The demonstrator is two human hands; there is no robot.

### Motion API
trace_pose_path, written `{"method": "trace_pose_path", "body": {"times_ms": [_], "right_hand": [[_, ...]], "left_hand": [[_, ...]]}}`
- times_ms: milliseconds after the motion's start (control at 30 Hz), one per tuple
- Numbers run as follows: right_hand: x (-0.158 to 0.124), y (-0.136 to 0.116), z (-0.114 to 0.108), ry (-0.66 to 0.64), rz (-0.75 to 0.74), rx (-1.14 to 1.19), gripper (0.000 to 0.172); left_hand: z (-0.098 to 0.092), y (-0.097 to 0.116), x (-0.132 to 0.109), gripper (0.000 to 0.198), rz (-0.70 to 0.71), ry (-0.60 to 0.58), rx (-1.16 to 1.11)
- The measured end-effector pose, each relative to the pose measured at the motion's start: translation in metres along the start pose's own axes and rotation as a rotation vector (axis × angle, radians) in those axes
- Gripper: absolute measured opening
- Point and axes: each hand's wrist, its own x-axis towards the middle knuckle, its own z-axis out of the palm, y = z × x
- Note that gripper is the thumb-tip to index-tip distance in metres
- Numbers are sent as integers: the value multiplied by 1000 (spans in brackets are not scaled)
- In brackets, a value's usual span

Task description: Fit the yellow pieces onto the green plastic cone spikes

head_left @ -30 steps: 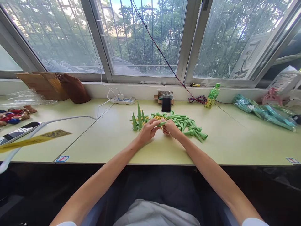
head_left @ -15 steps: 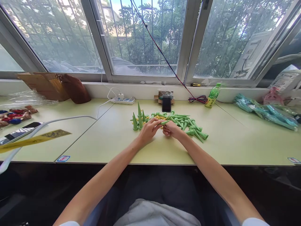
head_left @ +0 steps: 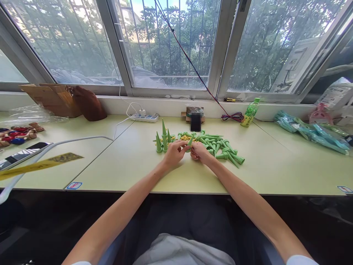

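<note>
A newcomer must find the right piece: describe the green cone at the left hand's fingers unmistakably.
Start at the pale desk beneath the windows; near its middle, the left hand and right hand are close together. Between them a green cone points up, leaning right. It alone is held: the upright cones are left, the heaped cones right.

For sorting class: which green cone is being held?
The green cone between the left hand and right hand, tip upward; other cones stand or lie on the table.
</note>
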Motion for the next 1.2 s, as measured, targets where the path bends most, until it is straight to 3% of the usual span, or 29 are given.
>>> {"method": "trace_pose_path", "body": {"times_ms": [233,433,567,667,933,1200], "right_hand": [[5,9,4,93,-182,-190,51],[2,10,2,229,-480,-552,59],[-3,5,1,227,-602,-649,60],[-5,2,1,213,-619,-660,61],[-6,-1,4,262,-699,-656,55],[-8,1,3,242,-725,-756,51]], "left_hand": [[-3,6,2,39,-202,-59,-225],[-8,4,1,53,-431,-236,-527],[-10,6,2,54,-509,-285,-653],[-8,5,3,53,-506,-301,-671],[-4,1,4,48,-380,-207,-506],[-6,3,3,54,-415,-285,-571]]}}
